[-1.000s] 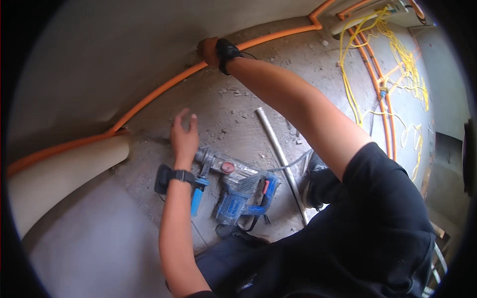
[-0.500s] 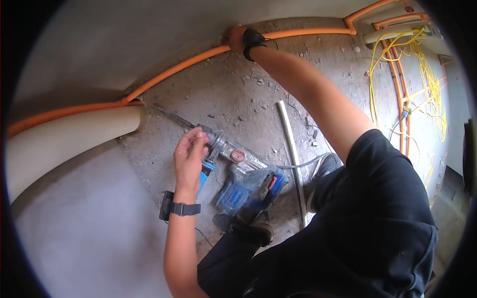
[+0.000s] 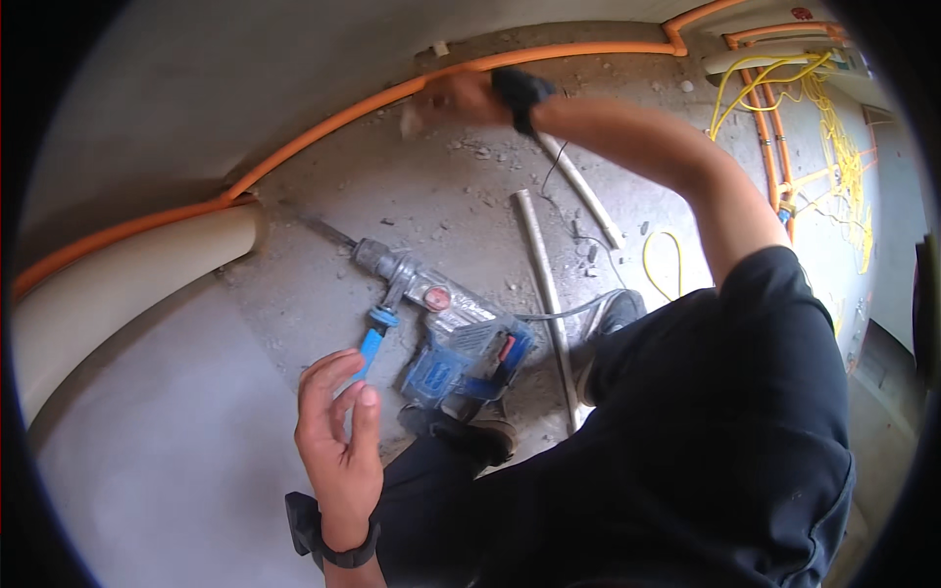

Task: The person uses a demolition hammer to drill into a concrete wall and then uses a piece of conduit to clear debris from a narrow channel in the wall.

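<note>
A rotary hammer (image 3: 446, 314) lies on the dusty floor, its grey chisel bit (image 3: 328, 231) pointing to the far left. Its blue side handle (image 3: 369, 351) sticks out toward my left hand (image 3: 338, 436). The fingers of that hand are curved and apart, with nothing in them, near the handle's end. My right hand (image 3: 456, 101) is farther off, just in front of the orange pipe (image 3: 372, 102) along the wall's foot. Its fingers are smeared by motion. A pale blur shows at their tips; I cannot tell whether it is held.
Two pale strips (image 3: 545, 294) (image 3: 586, 196) lie on the floor right of the hammer. A thick cream pipe (image 3: 147, 265) runs at the left. Yellow cables (image 3: 833, 127) hang at the far right. Rubble (image 3: 480, 149) litters the floor, and a small whitish piece (image 3: 440, 48) sits against the wall.
My left hand has drawn back toward me, away from the hammer's front. My right hand has come off the orange pipe, nearer and slightly left. The second strip and the whitish wall piece now show.
</note>
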A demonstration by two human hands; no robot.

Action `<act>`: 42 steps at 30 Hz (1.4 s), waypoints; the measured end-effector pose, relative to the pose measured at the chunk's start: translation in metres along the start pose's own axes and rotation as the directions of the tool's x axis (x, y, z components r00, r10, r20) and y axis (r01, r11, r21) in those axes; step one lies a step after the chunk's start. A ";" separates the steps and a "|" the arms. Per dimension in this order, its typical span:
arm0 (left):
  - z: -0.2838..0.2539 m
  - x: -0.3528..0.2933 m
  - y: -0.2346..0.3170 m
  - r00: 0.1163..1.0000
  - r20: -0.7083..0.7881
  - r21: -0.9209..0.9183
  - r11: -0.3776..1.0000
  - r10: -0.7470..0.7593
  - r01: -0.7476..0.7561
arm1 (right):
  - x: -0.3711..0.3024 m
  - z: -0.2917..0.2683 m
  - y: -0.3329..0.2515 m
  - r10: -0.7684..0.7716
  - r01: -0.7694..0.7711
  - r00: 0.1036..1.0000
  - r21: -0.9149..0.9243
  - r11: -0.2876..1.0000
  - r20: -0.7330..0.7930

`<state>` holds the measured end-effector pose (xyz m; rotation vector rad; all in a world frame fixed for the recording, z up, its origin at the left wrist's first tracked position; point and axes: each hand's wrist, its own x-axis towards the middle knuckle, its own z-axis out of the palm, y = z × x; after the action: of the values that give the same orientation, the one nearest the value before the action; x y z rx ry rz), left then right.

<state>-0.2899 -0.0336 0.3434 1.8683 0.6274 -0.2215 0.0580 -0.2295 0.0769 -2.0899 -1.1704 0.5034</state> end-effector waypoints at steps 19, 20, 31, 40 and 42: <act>0.023 0.057 -0.025 0.982 0.156 -0.140 0.981 -0.110 0.133 | -0.277 0.015 -0.004 0.456 -0.534 0.843 -0.349 0.770 -0.285; 0.022 0.057 -0.025 0.980 0.178 -0.160 0.980 -0.091 0.120 | -0.273 0.014 -0.002 0.499 -0.583 0.811 -0.344 0.736 -0.307; 0.007 0.032 -0.019 0.987 0.152 -0.262 0.961 -0.052 0.091 | -0.294 0.028 0.012 0.826 -0.785 0.559 -0.274 0.555 0.072; 0.006 0.015 -0.017 0.978 0.207 -0.235 0.972 0.037 0.013 | -0.232 0.019 -0.012 0.631 -0.639 0.766 -0.034 0.769 -0.119; 0.005 0.012 -0.018 0.978 0.201 -0.224 0.975 0.050 -0.004 | -0.215 0.018 -0.010 0.534 -0.547 0.822 -0.012 0.837 -0.199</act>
<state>-0.2886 -0.0300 0.3215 1.6124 0.4644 -0.3097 -0.0712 -0.4025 0.0722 -2.4695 -0.4717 0.5080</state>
